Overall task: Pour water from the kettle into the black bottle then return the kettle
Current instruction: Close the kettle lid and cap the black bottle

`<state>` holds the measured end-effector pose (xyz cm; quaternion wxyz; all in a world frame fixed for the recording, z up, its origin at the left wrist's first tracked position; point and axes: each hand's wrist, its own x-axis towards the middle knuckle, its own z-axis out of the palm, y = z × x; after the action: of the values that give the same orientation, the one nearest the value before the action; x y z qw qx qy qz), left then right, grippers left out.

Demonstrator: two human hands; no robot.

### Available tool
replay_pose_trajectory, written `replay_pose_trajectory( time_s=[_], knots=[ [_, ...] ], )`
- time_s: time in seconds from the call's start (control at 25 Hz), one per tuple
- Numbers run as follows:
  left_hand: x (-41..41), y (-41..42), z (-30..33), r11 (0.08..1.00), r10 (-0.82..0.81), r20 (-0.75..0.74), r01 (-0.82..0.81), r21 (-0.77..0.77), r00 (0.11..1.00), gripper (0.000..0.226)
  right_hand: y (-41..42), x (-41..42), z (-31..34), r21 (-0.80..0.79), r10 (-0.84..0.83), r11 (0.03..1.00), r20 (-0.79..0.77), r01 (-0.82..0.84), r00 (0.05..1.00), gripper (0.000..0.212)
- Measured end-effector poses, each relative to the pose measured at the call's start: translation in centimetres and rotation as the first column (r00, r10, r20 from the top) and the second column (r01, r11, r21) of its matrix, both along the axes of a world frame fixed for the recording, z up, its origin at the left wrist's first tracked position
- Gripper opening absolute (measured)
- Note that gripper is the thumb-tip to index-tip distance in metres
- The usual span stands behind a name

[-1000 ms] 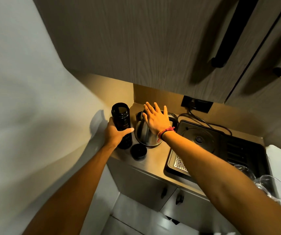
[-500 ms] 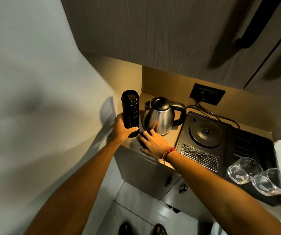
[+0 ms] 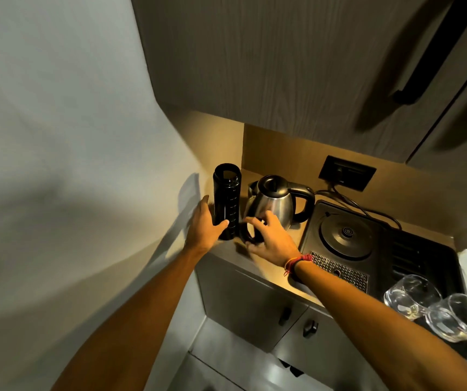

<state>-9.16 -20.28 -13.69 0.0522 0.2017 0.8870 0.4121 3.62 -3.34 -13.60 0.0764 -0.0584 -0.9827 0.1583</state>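
Note:
The black bottle [image 3: 226,198] stands upright and uncapped at the counter's left end, against the wall. My left hand [image 3: 205,225] is wrapped around its lower half. Just right of it stands the steel kettle [image 3: 276,203], lid shut, its black handle pointing right. My right hand [image 3: 271,239] is in front of the kettle, fingers closed on the bottle's round black cap [image 3: 247,231], which it holds tilted just above the counter.
A black tray [image 3: 413,249] with the round kettle base [image 3: 346,235] and a metal drain grille lies right of the kettle. Two clear glasses [image 3: 435,311] lie at the tray's front right. A wall socket [image 3: 346,173] with cables sits behind. Overhead cabinets hang low above the counter.
My right hand left the kettle's top, came down to the counter in front of it and picked up the cap. My left hand stays on the bottle. The view tilted downward.

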Motion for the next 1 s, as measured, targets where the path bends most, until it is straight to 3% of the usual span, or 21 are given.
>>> replay_pose_trajectory(
  time_s=[0.12,0.2,0.28,0.4,0.56,0.68,0.88,1.0],
  knots=[
    [-0.1,-0.6,0.7,0.994,-0.069,-0.211,0.048,-0.103,0.975,0.095,0.9,-2.5,5.1,-0.09,-0.113,0.992,-0.309,0.089,0.944,0.067],
    [0.0,-0.8,1.3,0.98,-0.138,-0.356,0.075,-0.184,0.924,0.093,0.8,-4.6,8.5,-0.13,-0.153,0.985,-0.388,0.11,0.909,0.068],
    [0.1,-0.7,1.8,0.972,-0.159,-0.416,0.068,-0.225,0.895,0.09,0.3,-6.3,10.7,-0.074,-0.078,0.996,-0.344,0.056,0.936,0.068],
    [-0.1,-0.5,2.3,0.971,-0.16,-0.423,0.066,-0.228,0.892,0.084,-1.3,-7.8,11.4,0.148,0.078,0.988,-0.202,-0.048,0.976,0.065],
    [-0.7,-0.6,2.7,0.967,-0.166,-0.413,0.067,-0.244,0.896,0.082,-1.8,-9.4,12.3,0.242,0.118,0.967,-0.143,-0.081,0.983,0.062],
    [-1.1,-0.7,2.9,0.97,-0.156,-0.42,0.06,-0.234,0.894,0.083,-1.3,-10.2,12.6,0.188,0.121,0.976,-0.071,-0.105,0.99,0.062],
    [-1.3,-0.6,3.5,0.982,-0.092,-0.495,-0.003,-0.188,0.864,0.085,-2.2,-9.9,10.7,0.154,0.073,0.987,-0.168,-0.047,0.983,0.067],
    [-0.9,-0.4,4.8,0.98,-0.001,-0.661,-0.129,-0.148,0.751,0.074,-1.1,-8.7,9.7,0.035,0.088,0.996,-0.225,-0.082,0.97,0.073]
  ],
)
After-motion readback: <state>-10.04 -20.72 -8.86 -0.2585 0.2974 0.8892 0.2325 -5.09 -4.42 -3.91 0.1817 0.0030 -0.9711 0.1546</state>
